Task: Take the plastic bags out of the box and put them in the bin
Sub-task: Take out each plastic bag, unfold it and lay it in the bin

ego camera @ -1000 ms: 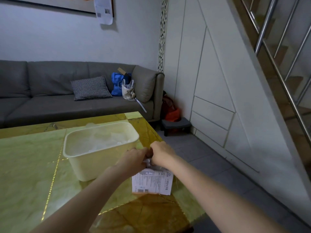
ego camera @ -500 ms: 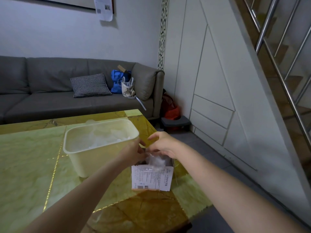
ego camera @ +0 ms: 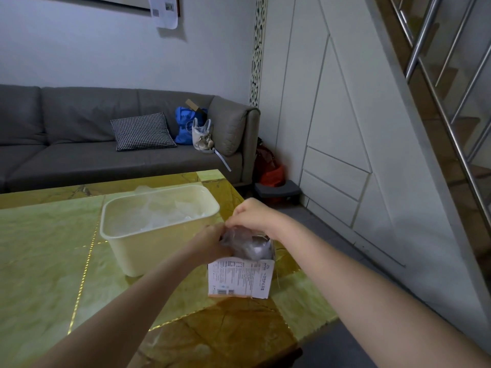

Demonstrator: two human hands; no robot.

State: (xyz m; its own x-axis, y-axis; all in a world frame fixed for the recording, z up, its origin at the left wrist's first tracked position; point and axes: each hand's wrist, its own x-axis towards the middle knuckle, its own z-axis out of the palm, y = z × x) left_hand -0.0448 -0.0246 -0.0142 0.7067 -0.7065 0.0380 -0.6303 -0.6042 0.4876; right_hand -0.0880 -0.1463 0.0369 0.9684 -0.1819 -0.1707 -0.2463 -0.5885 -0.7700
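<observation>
A small white printed box (ego camera: 240, 277) stands open on the yellow marble table (ego camera: 47, 261), just right of a cream plastic bin (ego camera: 148, 243). Clear plastic bags (ego camera: 247, 245) bulge out of the box's top. Over the box mouth, my left hand (ego camera: 210, 241) grips the left side of the bag bundle. My right hand (ego camera: 252, 216) pinches the top of a bag just above the box. Several crumpled clear bags (ego camera: 170, 208) lie inside the bin.
The table's right edge runs close beside the box, with grey floor (ego camera: 326, 235) beyond. A grey sofa (ego camera: 79, 144) with a checked cushion and bags stands behind the table. A small dark stool (ego camera: 277, 189) sits by the white panelled wall under the stairs.
Both hands rose from pressing on the box top. The bags now stand up out of the box, with my right hand lifted higher and pinching one.
</observation>
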